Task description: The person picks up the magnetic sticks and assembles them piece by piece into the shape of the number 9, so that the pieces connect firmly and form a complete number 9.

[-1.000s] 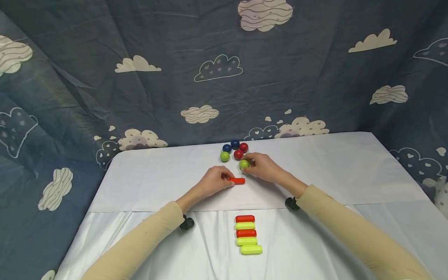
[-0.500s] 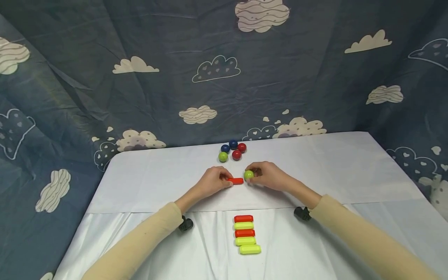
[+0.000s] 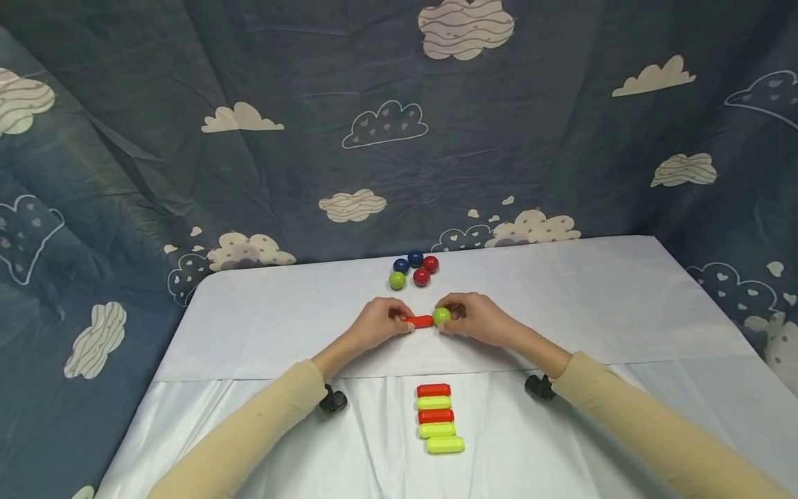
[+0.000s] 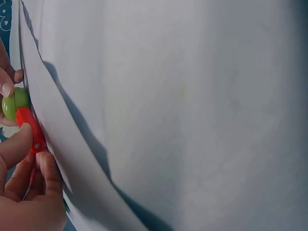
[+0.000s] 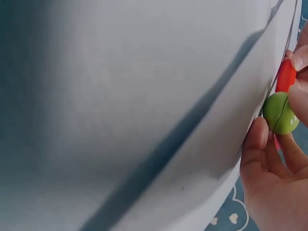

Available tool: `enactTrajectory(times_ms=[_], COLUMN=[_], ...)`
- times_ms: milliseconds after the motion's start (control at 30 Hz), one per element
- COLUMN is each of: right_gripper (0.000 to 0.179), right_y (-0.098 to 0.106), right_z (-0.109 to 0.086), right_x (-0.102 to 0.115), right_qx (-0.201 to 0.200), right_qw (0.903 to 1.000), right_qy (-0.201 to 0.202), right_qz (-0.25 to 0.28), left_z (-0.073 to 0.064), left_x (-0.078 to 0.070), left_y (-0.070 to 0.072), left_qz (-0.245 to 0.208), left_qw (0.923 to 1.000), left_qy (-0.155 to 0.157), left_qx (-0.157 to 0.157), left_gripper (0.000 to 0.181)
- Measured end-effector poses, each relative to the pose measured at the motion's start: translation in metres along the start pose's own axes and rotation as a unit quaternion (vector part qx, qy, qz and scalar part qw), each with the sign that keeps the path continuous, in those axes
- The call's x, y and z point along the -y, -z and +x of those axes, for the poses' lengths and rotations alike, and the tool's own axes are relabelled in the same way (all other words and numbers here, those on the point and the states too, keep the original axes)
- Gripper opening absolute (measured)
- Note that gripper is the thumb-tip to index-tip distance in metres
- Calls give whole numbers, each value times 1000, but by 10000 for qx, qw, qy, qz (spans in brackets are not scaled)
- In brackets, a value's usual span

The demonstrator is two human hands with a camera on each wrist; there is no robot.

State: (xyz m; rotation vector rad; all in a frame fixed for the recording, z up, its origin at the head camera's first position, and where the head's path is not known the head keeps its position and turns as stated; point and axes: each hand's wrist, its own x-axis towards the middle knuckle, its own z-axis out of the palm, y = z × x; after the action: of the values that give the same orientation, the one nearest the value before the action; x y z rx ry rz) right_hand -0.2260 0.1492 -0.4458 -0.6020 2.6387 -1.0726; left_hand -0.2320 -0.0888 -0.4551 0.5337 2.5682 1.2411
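Note:
My left hand (image 3: 378, 324) pinches a short red stick (image 3: 423, 321) by its left end, thumb on the near side. Against the stick's right end sits a green ball (image 3: 441, 316), which my right hand (image 3: 476, 319) holds between thumb and fingers. In the left wrist view the red stick (image 4: 31, 129) meets the green ball (image 4: 15, 103) end-on. A groove runs around the green ball (image 5: 281, 113) in the right wrist view, and the red stick (image 5: 286, 76) stands right at its surface there. Both hands are low over the white cloth.
Behind the hands lie two blue balls (image 3: 401, 265), two red balls (image 3: 421, 277) and another green ball (image 3: 397, 280). Nearer the body, red sticks (image 3: 436, 416) and yellow-green sticks (image 3: 445, 445) form a column on the white cloth (image 3: 280, 333). A dark cloud-patterned curtain (image 3: 280, 173) hangs behind.
The right hand has brought the green ball from beside the red balls, toward me and slightly right, then back left against the red stick's end. The left hand has stayed nearly still.

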Motion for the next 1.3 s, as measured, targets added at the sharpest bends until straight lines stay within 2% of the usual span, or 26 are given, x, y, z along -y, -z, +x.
enactTrajectory(times_ms=[333, 467, 533, 600, 667, 767, 833, 900, 1100, 1300], right_gripper=[35, 35, 35, 36, 36, 36, 35, 35, 34, 34], right_y=[0, -1, -1, -2, -3, -3, -2, -2, 0, -2], right_z=[0, 0, 0, 0, 0, -1, -1, -1, -3, -3], right_x=[1, 1, 1, 1, 1, 0, -1, -1, 0, 1], right_qx=[-19, -5, -20, -7, 8, 1, -25, -45, -73, -73], right_qw=[9999, 9999, 9999, 9998, 9997, 9996, 9996, 9996, 9995, 9995], right_qy=[-34, -19, -32, -60, -102, -159, -176, -169, -179, -196], right_qz=[126, 145, 147, 174, 200, 219, 212, 217, 246, 247], left_z=[-1, 1, 3, 4, 7, 14, 21, 27, 44, 49], left_x=[-1, -1, -2, -4, -4, -3, -2, 0, 5, 2], left_y=[-1, 2, 5, 8, 11, 15, 17, 18, 17, 13], left_qz=[-153, -104, -136, -168, -199, -175, -142, -126, 79, 292], left_qw=[9998, 9999, 9999, 9996, 9975, 9902, 9857, 9833, 9818, 9814], left_qy=[99, 97, 89, 130, 220, 344, 419, 516, 679, 678], left_qx=[1, 93, 42, -202, -637, -1341, -1629, -1739, -1773, -1772], left_gripper=[12, 12, 13, 14, 16, 20, 25, 32, 38, 33])
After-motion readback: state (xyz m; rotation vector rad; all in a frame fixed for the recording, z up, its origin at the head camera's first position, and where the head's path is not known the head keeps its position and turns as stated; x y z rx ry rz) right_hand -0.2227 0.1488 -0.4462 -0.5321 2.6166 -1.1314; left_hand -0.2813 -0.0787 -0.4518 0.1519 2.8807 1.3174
